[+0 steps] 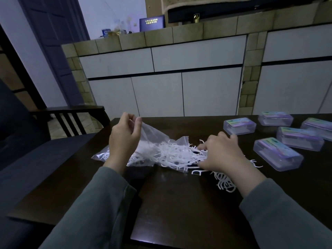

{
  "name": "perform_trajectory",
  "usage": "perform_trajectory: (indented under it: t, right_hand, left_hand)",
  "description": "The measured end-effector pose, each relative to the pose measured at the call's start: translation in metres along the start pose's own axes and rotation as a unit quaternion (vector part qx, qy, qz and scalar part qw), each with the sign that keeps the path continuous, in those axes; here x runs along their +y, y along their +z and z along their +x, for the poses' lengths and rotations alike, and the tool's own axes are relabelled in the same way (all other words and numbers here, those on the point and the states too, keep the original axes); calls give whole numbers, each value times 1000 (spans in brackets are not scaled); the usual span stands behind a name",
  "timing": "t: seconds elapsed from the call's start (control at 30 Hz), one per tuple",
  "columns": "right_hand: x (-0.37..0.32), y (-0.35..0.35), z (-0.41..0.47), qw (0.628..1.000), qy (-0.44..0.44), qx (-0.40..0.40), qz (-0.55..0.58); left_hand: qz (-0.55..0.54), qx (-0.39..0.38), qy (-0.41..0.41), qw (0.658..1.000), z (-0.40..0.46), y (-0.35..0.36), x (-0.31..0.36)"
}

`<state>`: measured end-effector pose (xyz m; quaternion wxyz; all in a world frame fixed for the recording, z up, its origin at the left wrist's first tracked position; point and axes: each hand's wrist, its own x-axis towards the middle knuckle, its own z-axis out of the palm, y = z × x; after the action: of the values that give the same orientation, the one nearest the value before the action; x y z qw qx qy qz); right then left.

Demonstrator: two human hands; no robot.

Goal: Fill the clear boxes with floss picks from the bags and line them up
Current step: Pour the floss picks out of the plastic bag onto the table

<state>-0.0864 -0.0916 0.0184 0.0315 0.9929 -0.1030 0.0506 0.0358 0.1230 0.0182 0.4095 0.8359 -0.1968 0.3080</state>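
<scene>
Plastic bag (152, 139) corner pinched by left hand (124, 139).

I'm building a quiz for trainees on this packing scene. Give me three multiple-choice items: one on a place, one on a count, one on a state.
1. Where do the clear boxes lie?
A. on the table, right of the hands
B. on the chair
C. inside the bag

2. How many clear boxes show?
A. two
B. five
C. eight

3. What is the left hand doing?
A. resting flat
B. pinching the bag's raised end
C. holding a box

Key: 1 A, the clear boxes sit on the table. 2 B, five are in view. 3 B, the left hand lifts the bag while the right hand is on the floss picks.
</scene>
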Motion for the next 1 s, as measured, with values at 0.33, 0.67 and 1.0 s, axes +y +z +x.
perform_trajectory:
  t: [0.33,0.67,1.0]
  right_hand:
    - [-29,11,11,990,-107,35,86]
    - [-9,-4,4,1000,-21,16,-4]
    - [-27,3,8,996,-84,9,12]
  left_hand:
    - [8,-10,15,1000,-6,7,4]
    - [9,-3,10,1000,-3,3,-6]
    - [21,2,25,999,-3,1,-4]
